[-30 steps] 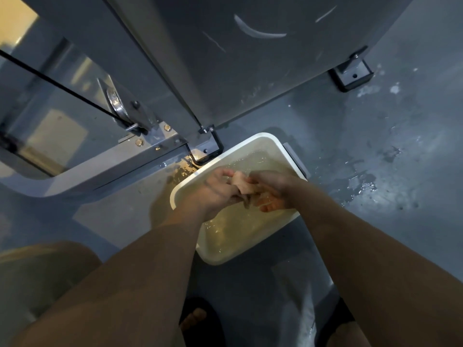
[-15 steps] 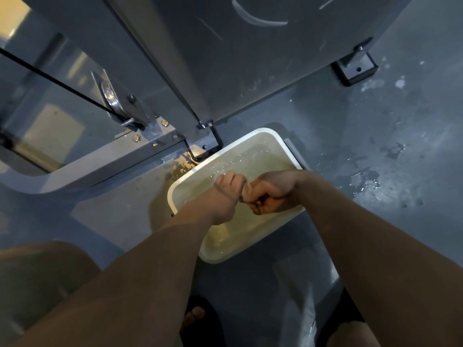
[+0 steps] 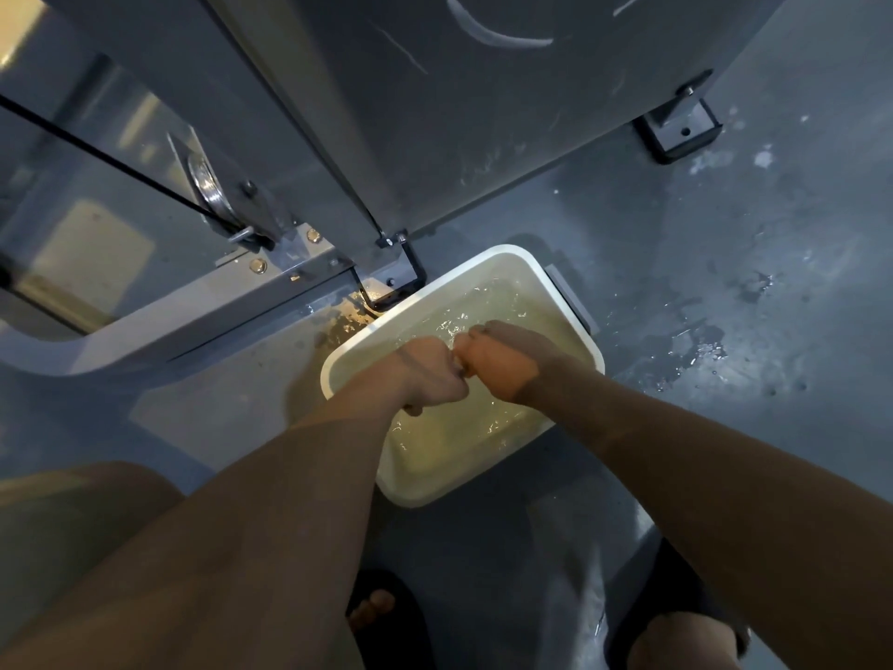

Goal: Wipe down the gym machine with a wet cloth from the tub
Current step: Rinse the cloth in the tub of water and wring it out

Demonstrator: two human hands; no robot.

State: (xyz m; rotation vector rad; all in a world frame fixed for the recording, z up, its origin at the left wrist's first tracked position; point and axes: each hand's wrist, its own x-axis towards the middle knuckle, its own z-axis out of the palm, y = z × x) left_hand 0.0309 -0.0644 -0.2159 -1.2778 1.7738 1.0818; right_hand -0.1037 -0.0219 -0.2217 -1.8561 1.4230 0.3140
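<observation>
Head view: the fingers [image 3: 478, 332] of both hands are curled into tight fists, the left hand [image 3: 427, 374] and right hand [image 3: 505, 362] butted knuckle to knuckle and gripping the cloth [image 3: 459, 368], of which only a pale sliver shows between them. Directly beneath the fingers lies the white tub [image 3: 488, 257] of yellowish water [image 3: 449, 427], its far corner just beside the black foot bracket [image 3: 410, 278] of the gym machine [image 3: 483, 137], with splashed floor [image 3: 725, 263] to the fingers' right. Both forearms reach down and inward, meeting over the tub's middle.
</observation>
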